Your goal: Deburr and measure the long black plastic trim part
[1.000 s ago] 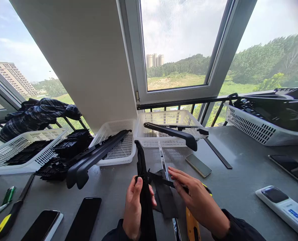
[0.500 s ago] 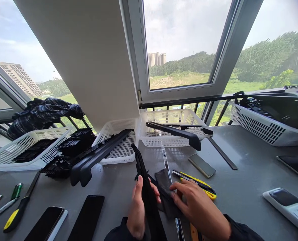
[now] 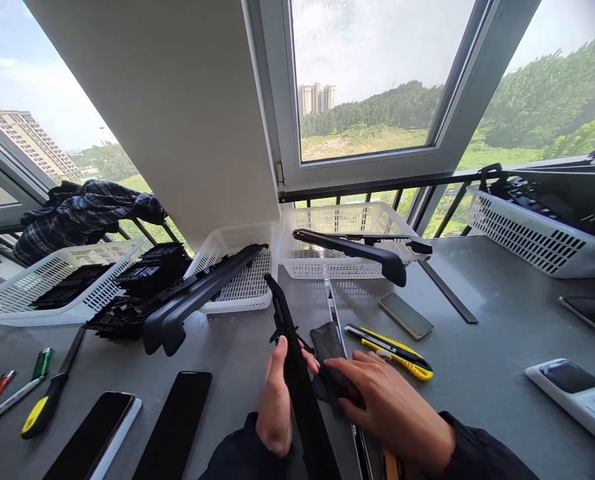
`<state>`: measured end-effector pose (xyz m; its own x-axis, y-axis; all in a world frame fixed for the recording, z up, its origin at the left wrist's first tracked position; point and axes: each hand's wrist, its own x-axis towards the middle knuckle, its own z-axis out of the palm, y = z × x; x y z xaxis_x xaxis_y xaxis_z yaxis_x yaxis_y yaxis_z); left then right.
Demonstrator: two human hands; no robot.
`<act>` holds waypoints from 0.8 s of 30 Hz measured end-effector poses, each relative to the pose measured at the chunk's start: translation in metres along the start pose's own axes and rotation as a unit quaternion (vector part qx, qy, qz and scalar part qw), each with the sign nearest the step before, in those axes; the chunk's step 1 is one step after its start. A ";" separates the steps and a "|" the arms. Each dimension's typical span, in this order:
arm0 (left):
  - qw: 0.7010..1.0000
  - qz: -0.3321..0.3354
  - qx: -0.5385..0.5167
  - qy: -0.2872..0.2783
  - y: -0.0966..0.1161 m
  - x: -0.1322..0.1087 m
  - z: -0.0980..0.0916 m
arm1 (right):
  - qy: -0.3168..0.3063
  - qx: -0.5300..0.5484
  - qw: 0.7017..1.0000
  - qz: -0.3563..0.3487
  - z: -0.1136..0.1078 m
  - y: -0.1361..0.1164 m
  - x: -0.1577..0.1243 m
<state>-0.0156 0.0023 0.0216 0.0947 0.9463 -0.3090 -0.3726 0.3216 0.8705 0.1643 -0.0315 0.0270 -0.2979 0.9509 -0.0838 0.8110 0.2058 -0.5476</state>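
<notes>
My left hand is wrapped round a long black plastic strip, thumb on top and fingertips showing on its right side. The strip runs from the lower edge of the view up toward the baskets, with small prongs near its far end. Just right of it, my right hand is closed over a dark grey, cloth-like piece, thumb and fingers on either side. Part of that piece is hidden under the palm. A narrow shiny metal strip passes beneath it. Beyond my right fingers lies a yellow and black utility knife.
White plastic baskets line the table's back, with black handle-shaped parts leaning on one and another part across its neighbour. Phones, a yellow-black-handled tool, lighters and a white device lie around.
My right hand has moved slightly left and closed further over the dark grey piece. My left hand still holds the black strip. The whole view has tilted down a little.
</notes>
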 end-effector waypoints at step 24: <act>0.995 -0.017 -0.084 -0.056 0.023 -0.003 0.003 | 0.023 0.057 0.990 -0.127 0.010 -0.012 -0.003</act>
<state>-0.0212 0.0072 0.0432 0.2095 0.9356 -0.2841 -0.5153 0.3526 0.7811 0.1505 -0.0390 0.0257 -0.4594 0.8819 0.1053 0.6498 0.4145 -0.6371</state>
